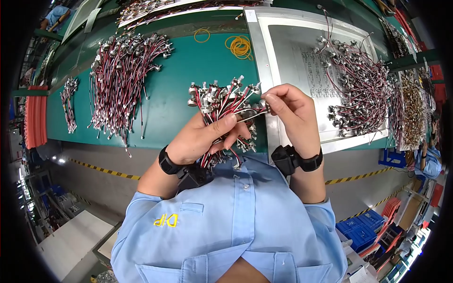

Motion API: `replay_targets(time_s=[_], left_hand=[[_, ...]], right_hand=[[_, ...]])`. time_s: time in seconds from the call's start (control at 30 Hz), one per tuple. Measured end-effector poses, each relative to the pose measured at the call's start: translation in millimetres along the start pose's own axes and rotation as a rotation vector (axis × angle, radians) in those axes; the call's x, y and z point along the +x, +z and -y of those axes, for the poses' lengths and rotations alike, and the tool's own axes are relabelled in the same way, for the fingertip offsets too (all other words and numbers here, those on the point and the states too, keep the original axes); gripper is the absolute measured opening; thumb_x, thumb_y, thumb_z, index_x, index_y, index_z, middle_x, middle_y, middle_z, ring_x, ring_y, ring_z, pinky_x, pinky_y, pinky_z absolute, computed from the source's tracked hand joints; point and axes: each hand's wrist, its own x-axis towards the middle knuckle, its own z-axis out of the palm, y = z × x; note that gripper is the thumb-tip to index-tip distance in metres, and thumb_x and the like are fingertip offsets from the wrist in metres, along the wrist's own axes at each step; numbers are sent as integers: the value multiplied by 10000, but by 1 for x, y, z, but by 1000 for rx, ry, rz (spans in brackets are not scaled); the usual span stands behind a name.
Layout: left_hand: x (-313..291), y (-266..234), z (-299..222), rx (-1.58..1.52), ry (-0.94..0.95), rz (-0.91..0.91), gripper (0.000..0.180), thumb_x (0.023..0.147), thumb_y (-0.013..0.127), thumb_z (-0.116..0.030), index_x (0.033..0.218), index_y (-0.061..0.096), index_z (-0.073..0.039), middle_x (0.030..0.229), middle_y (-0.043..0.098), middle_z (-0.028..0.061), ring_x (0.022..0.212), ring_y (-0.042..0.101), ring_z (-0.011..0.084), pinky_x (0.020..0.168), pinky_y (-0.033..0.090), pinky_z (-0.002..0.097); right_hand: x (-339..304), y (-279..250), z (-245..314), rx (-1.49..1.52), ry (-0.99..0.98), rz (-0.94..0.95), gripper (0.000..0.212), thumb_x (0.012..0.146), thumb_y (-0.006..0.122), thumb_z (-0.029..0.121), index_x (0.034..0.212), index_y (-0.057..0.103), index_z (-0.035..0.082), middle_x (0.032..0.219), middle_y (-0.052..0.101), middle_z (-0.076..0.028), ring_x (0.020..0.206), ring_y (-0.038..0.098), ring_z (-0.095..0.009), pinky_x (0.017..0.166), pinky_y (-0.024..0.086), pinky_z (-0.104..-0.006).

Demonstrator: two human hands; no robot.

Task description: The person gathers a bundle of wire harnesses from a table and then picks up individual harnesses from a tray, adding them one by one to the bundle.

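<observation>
My left hand [206, 130] is wrapped round a thick bundle of wire harnesses [222, 101] with red, black and white leads and small round and white ends. The bundle's tops fan out above my fingers, and its lower ends hang below my palm. At the bundle's right side, my right hand [293, 109] pinches the end of one wire harness [256, 112] between thumb and fingers. That harness runs across to my left thumb. Exactly what sits under my right fingertips is partly hidden. Both wrists wear black straps with box-shaped devices.
On the green bench [179, 70] lie a large heap of harnesses [120, 78], a small bunch [69, 104] and yellow rubber bands [239, 47]. A framed white panel [302, 89] at right carries another harness pile [358, 89]. Blue crates [361, 231] stand lower right.
</observation>
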Motion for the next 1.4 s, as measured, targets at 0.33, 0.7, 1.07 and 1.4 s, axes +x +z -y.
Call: replay_targets(time_s=[0.33,0.7,1.07,1.4], left_hand=[[7,0,8,-10,44,-137,241,923,552,-253,875,610,-25,614,509,-29,474,390,28,406,280,173],[7,-3,8,-51,26,-130,173,903,583,-199,900,583,-26,767,610,34,503,412,29,413,306,169],[7,-5,9,-58,33,-127,168,900,586,-194,905,579,-26,832,634,55,513,421,28,415,315,166],[8,-4,9,-50,35,-116,165,904,581,-192,905,580,-27,815,629,48,509,419,25,413,315,164]], right_hand=[[-8,0,0,77,40,-109,89,879,596,74,902,592,-11,805,618,-44,678,598,-102,614,505,-218],[-10,-1,-2,94,-8,-137,81,879,597,74,864,579,-4,780,606,-45,647,605,-110,613,511,-222],[-11,0,0,88,21,-130,97,887,592,97,864,558,10,780,596,-42,642,608,-104,599,508,-215],[-10,-3,-5,119,42,-75,110,908,560,114,888,535,9,846,589,-61,735,607,-117,650,534,-247]])
